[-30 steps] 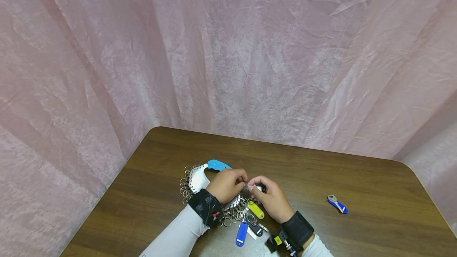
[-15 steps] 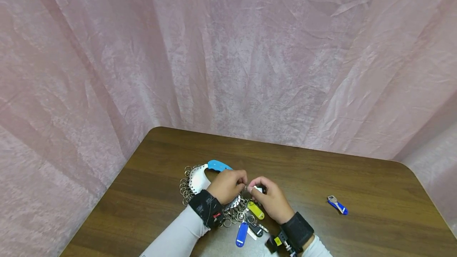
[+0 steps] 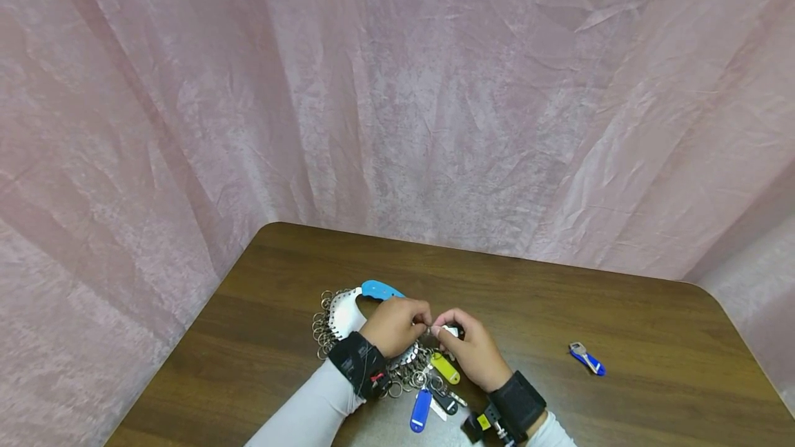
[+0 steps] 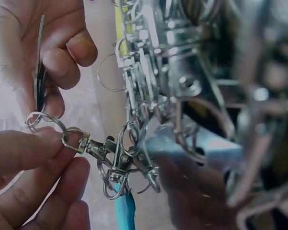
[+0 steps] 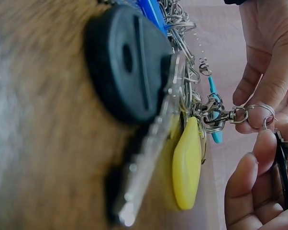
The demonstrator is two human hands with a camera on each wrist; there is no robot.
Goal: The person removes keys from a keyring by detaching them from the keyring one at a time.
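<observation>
A curved metal key holder [image 3: 344,314] with a blue handle [image 3: 380,289] lies on the table, many swivel clips and rings along its edge. My left hand [image 3: 393,326] is over it, finger and thumb pinching a split ring [image 4: 52,120] that is linked to one swivel clip [image 4: 97,148]. Close on its right, my right hand [image 3: 475,352] holds a key with a dark part [image 5: 282,165] at that same ring. In the left wrist view the key appears edge-on. Whether it is fully threaded on the ring is hard to tell.
A yellow key tag [image 3: 445,368], a blue key tag [image 3: 420,411] and a black-headed key [image 3: 445,402] hang off the holder's near side. Farther right lies a key with a blue tag [image 3: 586,359]. A pink curtain [image 3: 397,102] stands behind the wooden table [image 3: 528,295].
Both hands stay in nearly the same place, fingertips shifting slightly at the ring. The holder and the loose key on the right have not moved.
</observation>
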